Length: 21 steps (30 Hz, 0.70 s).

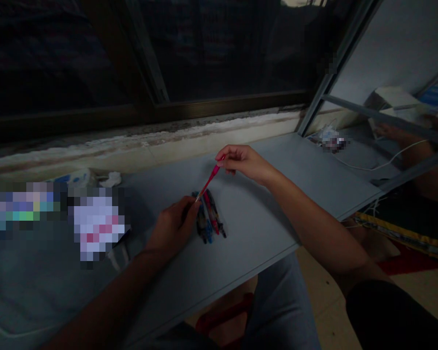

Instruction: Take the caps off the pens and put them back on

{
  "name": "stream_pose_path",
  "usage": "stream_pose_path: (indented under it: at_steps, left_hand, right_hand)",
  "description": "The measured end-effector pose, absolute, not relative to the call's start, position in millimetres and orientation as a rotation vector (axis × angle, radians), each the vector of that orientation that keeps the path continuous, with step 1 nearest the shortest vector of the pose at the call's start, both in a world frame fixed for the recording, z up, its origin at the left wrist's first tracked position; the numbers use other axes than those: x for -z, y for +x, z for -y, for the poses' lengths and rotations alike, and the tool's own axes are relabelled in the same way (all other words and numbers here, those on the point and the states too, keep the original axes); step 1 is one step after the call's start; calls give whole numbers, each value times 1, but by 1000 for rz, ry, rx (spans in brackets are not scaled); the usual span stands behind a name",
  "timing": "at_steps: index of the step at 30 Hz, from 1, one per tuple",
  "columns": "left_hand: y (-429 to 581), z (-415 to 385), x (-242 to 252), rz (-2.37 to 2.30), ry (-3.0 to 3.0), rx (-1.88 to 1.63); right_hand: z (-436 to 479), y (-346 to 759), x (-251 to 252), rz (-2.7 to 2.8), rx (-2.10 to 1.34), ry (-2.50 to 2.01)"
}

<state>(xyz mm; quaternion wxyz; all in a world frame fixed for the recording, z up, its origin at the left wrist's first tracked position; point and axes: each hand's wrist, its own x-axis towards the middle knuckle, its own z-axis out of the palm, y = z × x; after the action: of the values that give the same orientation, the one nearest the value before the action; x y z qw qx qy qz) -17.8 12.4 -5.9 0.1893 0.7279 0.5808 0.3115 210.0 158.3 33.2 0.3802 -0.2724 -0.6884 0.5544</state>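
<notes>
Stretching between the two hands, a slim red pen [211, 177] (or part of one; its lower end is blurred in the dim light) slants above the grey desk [255, 223], at 12 o'clock from a small bunch of pens [212, 214]. The right hand [241, 160], at 1 o'clock from that bunch, pinches the upper end narrowly between thumb and fingertips. The left hand [171, 223], at 9 o'clock, closes around the lower end, its fingers mostly hidden from view. Black, blue and red pens lie side by side in the bunch. Farther out at 9 o'clock sits a pixelated white packet [100, 221], with a paper roll [81, 178] and a crumpled tissue [111, 179] just beyond. Past the metal frame [316, 114], between 2 and 3 o'clock, another person's hand [390, 131] rests near a white box [397, 99].
</notes>
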Motion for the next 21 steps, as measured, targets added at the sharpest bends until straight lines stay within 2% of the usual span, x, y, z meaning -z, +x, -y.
stream_pose_path:
  at_steps: [4, 10, 16, 21]
  left_hand:
    - [-17, -13, 5, -1641, 2060, -870]
    - [-17, -14, 3, -1692, 2071, -842]
    - [-18, -16, 3, -1723, 2032, -837]
    - [-19, -16, 5, -1710, 2057, -814]
  right_hand:
    - [-151, 202, -28, 1884, -1542, -678]
    - [-146, 206, -29, 2085, -1368, -916]
    - [-154, 212, -31, 2022, -1496, -510]
    - [-152, 213, -32, 2152, -1268, -910]
